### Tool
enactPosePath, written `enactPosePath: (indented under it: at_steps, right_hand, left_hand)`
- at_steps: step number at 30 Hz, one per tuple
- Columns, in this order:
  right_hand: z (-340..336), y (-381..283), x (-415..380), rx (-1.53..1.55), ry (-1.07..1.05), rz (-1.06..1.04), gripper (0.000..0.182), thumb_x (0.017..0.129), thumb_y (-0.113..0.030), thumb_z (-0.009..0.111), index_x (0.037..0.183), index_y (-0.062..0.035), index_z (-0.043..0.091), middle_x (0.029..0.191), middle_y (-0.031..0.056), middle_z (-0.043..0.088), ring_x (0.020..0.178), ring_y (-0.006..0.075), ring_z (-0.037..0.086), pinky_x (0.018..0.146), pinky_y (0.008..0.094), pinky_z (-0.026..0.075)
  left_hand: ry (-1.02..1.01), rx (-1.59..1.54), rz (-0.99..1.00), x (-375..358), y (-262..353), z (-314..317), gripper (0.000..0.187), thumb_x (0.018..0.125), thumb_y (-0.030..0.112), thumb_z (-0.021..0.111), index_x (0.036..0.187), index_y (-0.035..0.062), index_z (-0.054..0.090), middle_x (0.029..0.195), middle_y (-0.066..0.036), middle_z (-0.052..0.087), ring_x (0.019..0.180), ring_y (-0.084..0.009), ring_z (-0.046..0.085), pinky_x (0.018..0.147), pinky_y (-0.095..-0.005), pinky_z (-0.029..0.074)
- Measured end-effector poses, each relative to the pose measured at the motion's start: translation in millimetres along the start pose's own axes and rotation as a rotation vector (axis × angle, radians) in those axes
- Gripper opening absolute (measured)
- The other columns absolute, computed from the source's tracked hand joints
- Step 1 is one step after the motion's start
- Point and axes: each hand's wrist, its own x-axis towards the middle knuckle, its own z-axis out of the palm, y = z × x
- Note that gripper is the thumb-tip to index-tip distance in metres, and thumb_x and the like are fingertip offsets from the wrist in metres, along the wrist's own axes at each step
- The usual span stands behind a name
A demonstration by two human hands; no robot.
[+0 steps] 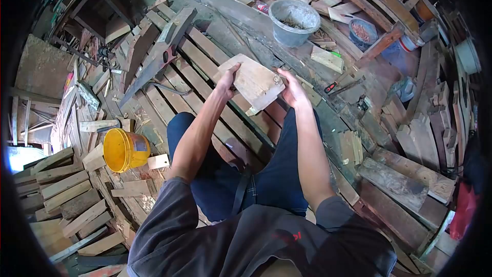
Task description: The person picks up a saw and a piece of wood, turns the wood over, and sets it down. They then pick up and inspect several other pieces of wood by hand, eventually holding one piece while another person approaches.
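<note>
We grip the pale, flat wooden block (pixel 252 80) above brown wooden slats (pixel 225 125), left hand (pixel 227 81) and right hand (pixel 294 90) fingers closed on opposite edges; picked up, not set down; red-handled steel handsaw (pixel 147 72) unheld.

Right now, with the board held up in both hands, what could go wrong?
The bare left hand and right hand grip the wooden board near its edges, so rough wood might leave a splinter. If either grip slipped, the board could drop onto the slats or the legs below. The handsaw lies out to the left, where a stray reach might meet its blade.
</note>
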Motion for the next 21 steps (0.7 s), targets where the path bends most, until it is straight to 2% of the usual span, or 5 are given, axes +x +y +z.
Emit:
enactPosePath:
  at_steps: [4, 7, 13, 17, 21]
  right_hand:
    - [9, -7, -7, -0.152, 0.015, 0.065, 0.047, 0.088, -0.039, 0.063, 0.124, -0.0112, 0.055, 0.117, 0.0053, 0.061, 0.107, 0.0174, 0.056, 0.091, 0.0347, 0.044]
    - [25, -14, -25, -0.160, -0.023, 0.021, 0.050, 0.086, -0.043, 0.064, 0.117, -0.0047, 0.058, 0.120, 0.0076, 0.058, 0.104, 0.0171, 0.056, 0.087, 0.0344, 0.044]
    - [5, 13, 6, -0.303, 0.154, -0.235, 0.037, 0.079, -0.017, 0.072, 0.110, -0.0011, 0.060, 0.100, 0.0094, 0.064, 0.095, 0.0169, 0.059, 0.082, 0.0296, 0.045]
    - [10, -2, 2, -0.093, 0.165, -0.294, 0.028, 0.078, -0.016, 0.071, 0.102, -0.0054, 0.062, 0.094, 0.0048, 0.061, 0.090, 0.0151, 0.056, 0.079, 0.0283, 0.045]
    - [2, 5, 16, 0.005, 0.230, -0.428, 0.020, 0.077, -0.019, 0.071, 0.093, -0.0075, 0.064, 0.091, 0.0010, 0.059, 0.088, 0.0131, 0.053, 0.080, 0.0278, 0.042]
  left_hand:
    - [0.170, -0.034, 0.025, -15, 1, 9, 0.041, 0.094, 0.041, 0.053, 0.118, 0.0089, 0.058, 0.111, -0.008, 0.066, 0.100, -0.0216, 0.065, 0.089, -0.0389, 0.052]
    - [0.306, -0.010, 0.121, 6, -20, -8, 0.043, 0.092, 0.042, 0.054, 0.123, 0.0109, 0.054, 0.117, -0.007, 0.063, 0.105, -0.0226, 0.062, 0.090, -0.0426, 0.051]
    - [0.447, -0.049, 0.168, -14, -33, 13, 0.062, 0.088, 0.040, 0.065, 0.134, 0.0042, 0.043, 0.127, -0.009, 0.056, 0.110, -0.0231, 0.058, 0.094, -0.0399, 0.048]
    - [0.296, -0.008, 0.747, -26, -27, 37, 0.068, 0.083, 0.042, 0.071, 0.127, -0.0044, 0.047, 0.125, -0.010, 0.056, 0.114, -0.0212, 0.052, 0.098, -0.0342, 0.040]
    - [0.302, 0.264, 0.710, -34, -10, 40, 0.066, 0.088, 0.035, 0.068, 0.132, -0.0041, 0.038, 0.127, -0.015, 0.052, 0.117, -0.0206, 0.049, 0.100, -0.0336, 0.038]
